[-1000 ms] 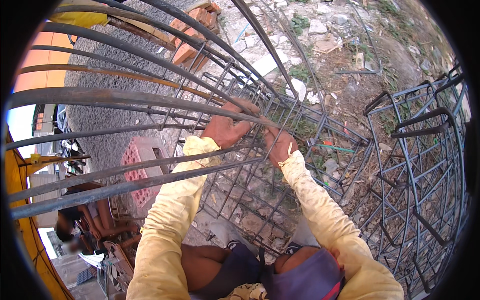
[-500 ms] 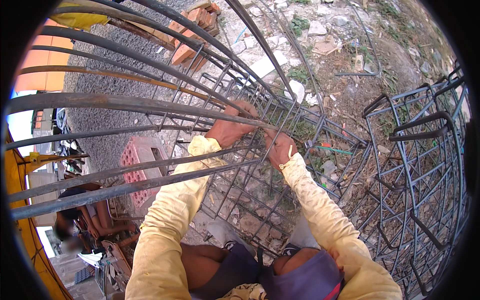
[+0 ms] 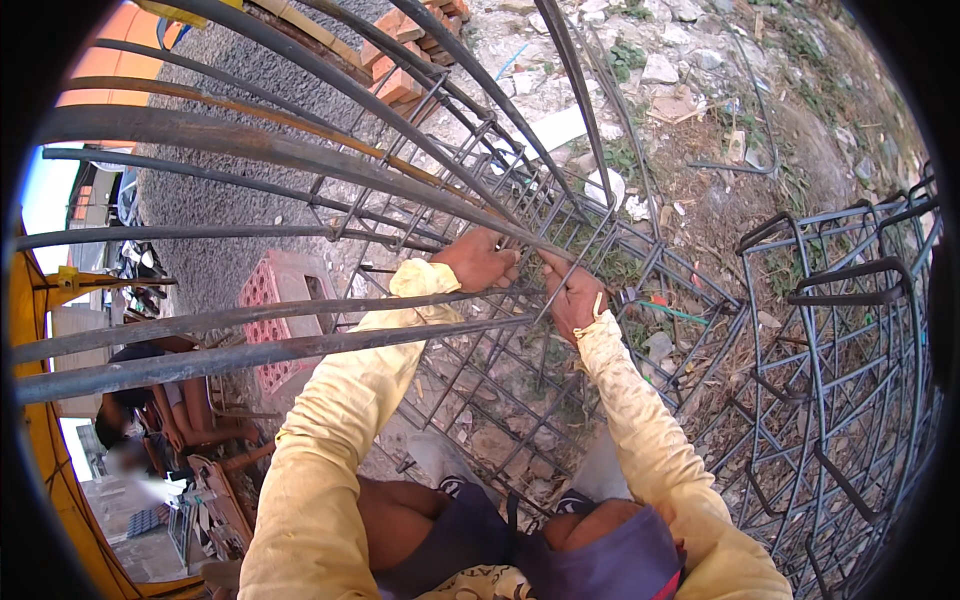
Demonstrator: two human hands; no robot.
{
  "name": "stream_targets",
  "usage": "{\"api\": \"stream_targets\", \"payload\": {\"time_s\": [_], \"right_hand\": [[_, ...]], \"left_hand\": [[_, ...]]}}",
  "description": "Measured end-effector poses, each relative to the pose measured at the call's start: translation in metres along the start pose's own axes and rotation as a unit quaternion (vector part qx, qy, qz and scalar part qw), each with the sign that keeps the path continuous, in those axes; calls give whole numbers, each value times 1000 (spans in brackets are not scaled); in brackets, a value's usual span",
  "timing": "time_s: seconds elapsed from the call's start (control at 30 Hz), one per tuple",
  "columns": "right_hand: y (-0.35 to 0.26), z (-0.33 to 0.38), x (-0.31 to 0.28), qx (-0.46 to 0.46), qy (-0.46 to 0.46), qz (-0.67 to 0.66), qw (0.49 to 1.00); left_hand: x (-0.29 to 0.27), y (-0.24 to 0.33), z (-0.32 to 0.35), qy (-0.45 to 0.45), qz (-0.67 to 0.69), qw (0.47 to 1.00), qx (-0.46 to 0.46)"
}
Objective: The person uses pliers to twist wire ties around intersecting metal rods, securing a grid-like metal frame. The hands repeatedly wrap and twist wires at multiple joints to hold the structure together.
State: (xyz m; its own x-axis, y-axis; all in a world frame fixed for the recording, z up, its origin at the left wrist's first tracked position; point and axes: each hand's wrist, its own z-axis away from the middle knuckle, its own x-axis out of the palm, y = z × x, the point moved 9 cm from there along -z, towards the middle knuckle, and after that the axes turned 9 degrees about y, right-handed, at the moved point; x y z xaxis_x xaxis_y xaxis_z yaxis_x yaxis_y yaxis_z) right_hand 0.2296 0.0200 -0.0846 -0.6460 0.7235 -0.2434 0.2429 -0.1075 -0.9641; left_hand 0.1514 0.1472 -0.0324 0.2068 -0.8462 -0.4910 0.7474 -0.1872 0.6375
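Left hand (image 3: 482, 262) curled at the thick bar (image 3: 300, 153), fingers and thumb drawn in; cannot tell whether they pinch anything, the contact being too small to read. Right hand (image 3: 575, 297) just beside it, fingers bent toward the same spot; its hold cannot be told either. Both hands sit over the cage (image 3: 600, 232), a grid of thin dark rods low over the ground, near the end of the thick bar.

More bars fan out from the cage toward the left and top edges, one of them rusty orange. Two low bars (image 3: 200, 367) cross in front of the yellow left sleeve (image 3: 320, 450). Right sleeve (image 3: 650, 430) comes up clear of them. Dark shorts (image 3: 600, 560) at the lower edge.

Right: second cage (image 3: 850, 298), with thick bent hooks along its near side. Between the cages, a green strip (image 3: 675, 313) on the soil.

Left: pinkish crate (image 3: 285, 310) with holes in its side, then grey gravel (image 3: 230, 150). Above, a stack of orange bricks (image 3: 400, 65) and a white slab (image 3: 560, 130) on rubble. Lower left: another person (image 3: 180, 410), bare-legged, beside a yellow beam (image 3: 30, 400).
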Motion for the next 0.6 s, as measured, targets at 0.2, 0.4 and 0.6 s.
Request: {"api": "stream_targets", "payload": {"time_s": [0.2, 0.4, 0.6], "right_hand": [[-1, 0, 1, -5, 6, -2, 1000], [3, 1, 3, 34, -33, 29, 998], [9, 1, 7, 57, -43, 8, 997]], "left_hand": [[5, -23, -3, 14, 116, 990, -80], [-4, -32, 3, 11, 364, 925, -111], [-21, -14, 5, 32, 440, 893, -92]]}}
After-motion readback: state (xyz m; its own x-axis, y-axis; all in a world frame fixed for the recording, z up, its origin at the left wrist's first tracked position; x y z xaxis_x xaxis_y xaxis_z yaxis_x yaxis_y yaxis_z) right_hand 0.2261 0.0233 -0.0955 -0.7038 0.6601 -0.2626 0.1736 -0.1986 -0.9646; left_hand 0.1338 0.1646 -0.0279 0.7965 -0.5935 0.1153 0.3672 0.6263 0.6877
